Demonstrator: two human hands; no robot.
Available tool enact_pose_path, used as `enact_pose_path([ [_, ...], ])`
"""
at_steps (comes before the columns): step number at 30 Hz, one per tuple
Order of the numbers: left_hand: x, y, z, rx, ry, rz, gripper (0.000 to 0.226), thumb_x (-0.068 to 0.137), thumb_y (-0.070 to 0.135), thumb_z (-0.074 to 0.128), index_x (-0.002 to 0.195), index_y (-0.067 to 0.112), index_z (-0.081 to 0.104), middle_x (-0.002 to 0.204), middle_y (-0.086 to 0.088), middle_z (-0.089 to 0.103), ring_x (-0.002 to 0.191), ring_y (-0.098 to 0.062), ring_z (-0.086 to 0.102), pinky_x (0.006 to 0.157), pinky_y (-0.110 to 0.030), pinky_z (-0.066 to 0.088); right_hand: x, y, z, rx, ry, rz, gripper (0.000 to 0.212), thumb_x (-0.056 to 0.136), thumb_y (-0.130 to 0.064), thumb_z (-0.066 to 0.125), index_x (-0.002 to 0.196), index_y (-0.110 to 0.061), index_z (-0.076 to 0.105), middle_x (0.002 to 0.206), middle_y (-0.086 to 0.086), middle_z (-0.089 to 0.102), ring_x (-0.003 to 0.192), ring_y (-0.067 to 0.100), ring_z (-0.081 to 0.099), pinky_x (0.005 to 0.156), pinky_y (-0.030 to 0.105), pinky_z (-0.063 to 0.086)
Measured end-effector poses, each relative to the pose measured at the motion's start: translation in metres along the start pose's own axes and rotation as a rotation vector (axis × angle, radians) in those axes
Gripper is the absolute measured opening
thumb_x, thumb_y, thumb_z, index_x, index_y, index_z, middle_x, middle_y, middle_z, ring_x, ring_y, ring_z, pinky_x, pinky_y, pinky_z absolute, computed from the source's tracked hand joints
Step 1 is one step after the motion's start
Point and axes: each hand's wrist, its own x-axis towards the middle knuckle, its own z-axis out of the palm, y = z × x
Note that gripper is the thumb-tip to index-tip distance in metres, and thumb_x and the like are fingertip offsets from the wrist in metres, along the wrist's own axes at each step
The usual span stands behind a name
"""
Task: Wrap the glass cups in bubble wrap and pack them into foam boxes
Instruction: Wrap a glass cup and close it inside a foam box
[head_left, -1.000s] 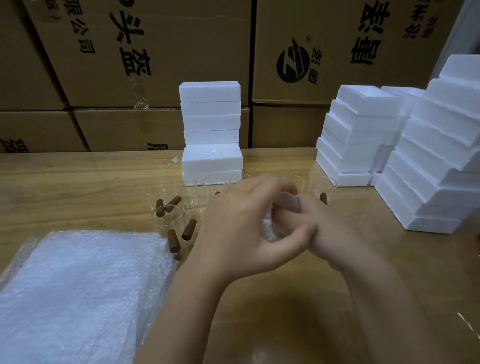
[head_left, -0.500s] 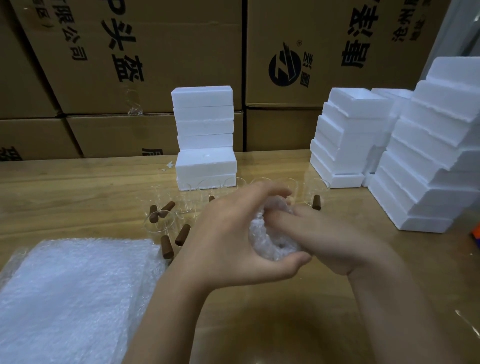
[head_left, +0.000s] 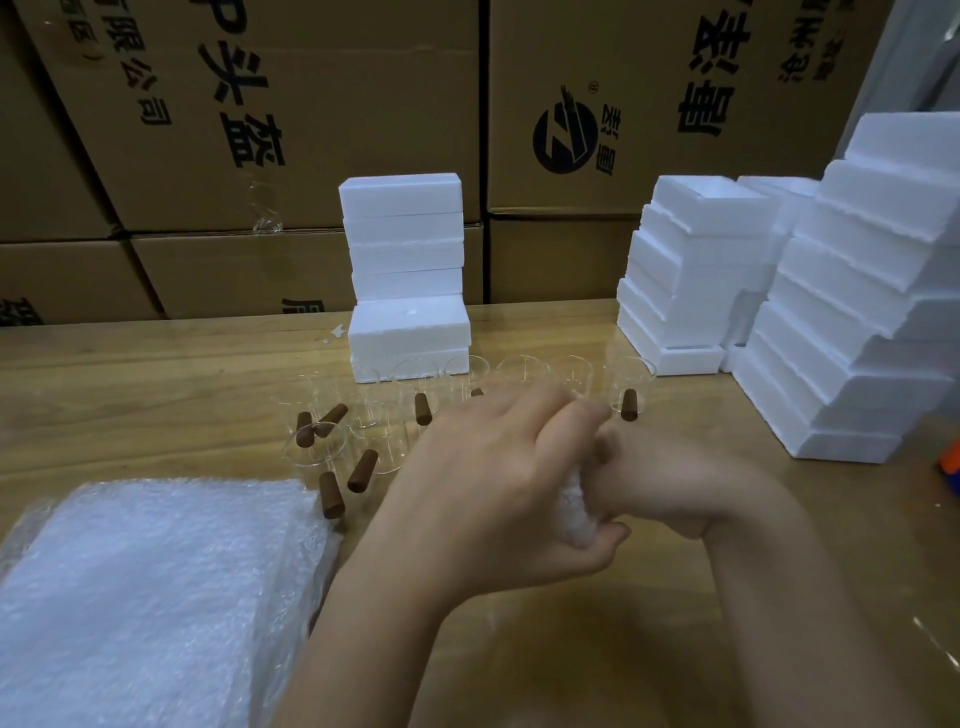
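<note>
Wrapping step, by my read: left hand (head_left: 483, 488) is curled round the bundle (head_left: 571, 514), thumb underneath and fingers over the top. Right hand (head_left: 670, 483) is fisted against its other side, fingers tucked into the wrap, so both hands are closed on it. Only a strip of bubble wrap shows between them, so I can't confirm the cup inside. Bundle sits in front of the foam stack (head_left: 408, 249), toward the camera, and looks held above the table (head_left: 130, 374). Loose cups (head_left: 631, 379) run in a row just in front of the stack and cluster to its front-left, with brown corks (head_left: 362, 470) among them. Wrap pile (head_left: 156, 587) is well to the stack's front-left, at the near edge. Open boxes (head_left: 680, 280) are stepped up to the right of the stack, cartons (head_left: 311, 104) behind it. Progress looks early, with many cups bare. Next move, as I judge it: finish tucking the loose ends, then free one hand to pull an open box from right of the stack while the other pinches the bundle so the wrap doesn't spring open. The cup row lies across that reach, so go over it.
</note>
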Motion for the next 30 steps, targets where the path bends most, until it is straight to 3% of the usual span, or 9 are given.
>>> enact_pose_path([
  [6,-0.004,-0.005,0.010,-0.031,0.024,-0.036,0.056,0.059,0.038,0.079,0.102,0.005,0.067,0.091,-0.005,0.067,0.078,-0.023,0.065,0.058,-0.031,0.051,0.010,0.005,0.004,-0.075,0.010,0.041,0.015,0.046,-0.030,0.039,0.047,-0.027,0.054,0.043,-0.014,0.038,0.059,0.016,0.038,0.058,0.036,0.029],
  [10,-0.012,-0.007,0.020,-0.258,-0.008,-0.159,0.056,0.067,0.046,0.066,0.111,0.011,0.063,0.095,0.004,0.066,0.082,-0.008,0.061,0.064,-0.019,0.050,0.006,0.017,-0.004,0.056,-0.113,0.018,0.017,0.050,-0.044,0.052,0.060,-0.040,0.065,0.055,-0.017,0.058,0.055,-0.003,0.055,0.052,0.013,0.042],
  [13,-0.022,-0.010,0.026,-0.434,-0.049,-0.313,0.058,0.066,0.046,0.066,0.117,0.021,0.058,0.101,0.013,0.065,0.091,-0.001,0.062,0.075,-0.022,0.054,0.014,0.031,-0.003,0.208,-0.147,0.019,0.046,0.066,-0.056,0.061,0.094,-0.020,0.071,0.086,0.010,0.069,0.080,0.017,0.062,0.069,0.026,0.055],
  [16,-0.028,-0.013,0.033,-0.402,-0.054,-0.356,0.058,0.063,0.050,0.065,0.114,0.023,0.059,0.100,0.015,0.067,0.093,0.000,0.062,0.075,-0.020,0.053,0.028,0.029,0.009,0.155,-0.042,0.070,0.027,0.077,-0.045,0.050,0.073,-0.023,0.065,0.066,0.000,0.060,0.063,0.014,0.057,0.052,0.020,0.049],
  [18,-0.033,-0.014,0.036,-0.431,-0.063,-0.406,0.055,0.062,0.050,0.066,0.112,0.026,0.059,0.097,0.019,0.065,0.094,0.000,0.061,0.076,-0.017,0.051,0.034,0.027,0.015,0.093,-0.027,0.104,0.029,0.082,-0.039,0.045,0.061,-0.024,0.058,0.053,-0.004,0.053,0.049,0.010,0.051,0.044,0.015,0.042],
  [21,-0.046,-0.012,0.043,-0.598,-0.110,-0.527,0.044,0.062,0.046,0.068,0.104,0.042,0.053,0.095,0.024,0.062,0.098,0.004,0.060,0.079,-0.009,0.046,0.038,0.033,0.021,0.047,-0.100,0.153,0.038,0.087,-0.050,0.045,0.075,-0.016,0.056,0.055,0.003,0.053,0.046,0.014,0.050,0.048,0.018,0.043],
  [25,-0.070,-0.014,0.057,-0.775,-0.007,-0.707,0.041,0.062,0.046,0.069,0.099,0.032,0.059,0.096,0.014,0.065,0.095,0.009,0.058,0.078,-0.001,0.040,0.036,0.051,0.023,0.246,-0.152,0.174,0.058,0.085,-0.071,0.041,0.103,-0.020,0.062,0.078,0.011,0.067,0.061,0.013,0.066,0.057,0.027,0.052],
  [27,-0.082,-0.016,0.064,-0.816,0.056,-0.823,0.048,0.057,0.053,0.068,0.097,0.029,0.062,0.099,0.012,0.066,0.094,0.008,0.059,0.076,-0.001,0.039,0.034,0.060,0.024,0.364,-0.167,0.166,0.056,0.085,-0.069,0.041,0.102,-0.020,0.062,0.076,0.005,0.071,0.065,0.016,0.067,0.055,0.027,0.054],
  [30,-0.094,-0.017,0.074,-0.837,0.100,-0.891,0.049,0.054,0.053,0.068,0.095,0.028,0.062,0.099,0.010,0.065,0.090,0.007,0.059,0.073,-0.002,0.040,0.035,0.072,0.038,0.317,-0.114,0.106,0.051,0.089,-0.063,0.037,0.089,-0.019,0.062,0.061,-0.004,0.064,0.050,0.008,0.055,0.046,0.018,0.042],
])
